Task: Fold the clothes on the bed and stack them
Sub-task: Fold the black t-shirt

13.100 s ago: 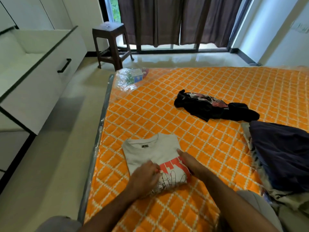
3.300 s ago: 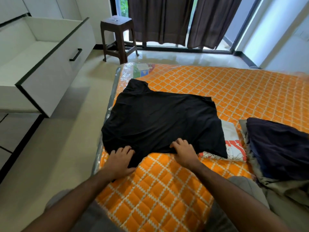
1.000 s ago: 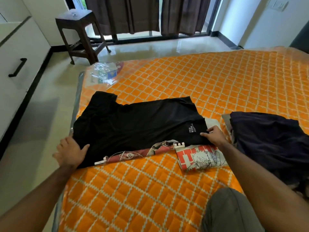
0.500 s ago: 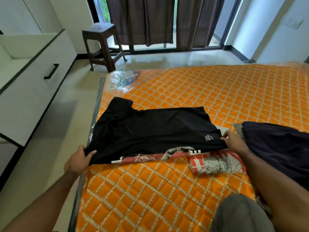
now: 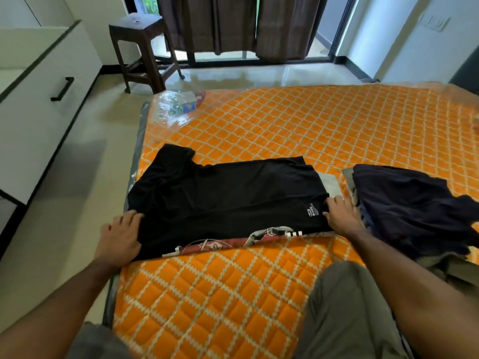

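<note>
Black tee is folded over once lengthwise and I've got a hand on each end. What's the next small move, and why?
Probably fold the sleeve end under the left hand across toward the right hand. The black t-shirt lies as one long band on the bed, its sleeve at the left end, too long to stack on the folded grey t-shirt peeking out beneath.

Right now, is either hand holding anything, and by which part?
Both touch the black shirt: left hand at its left end, right hand at its right end. Whether either actually pinches the cloth cannot be told.
</note>
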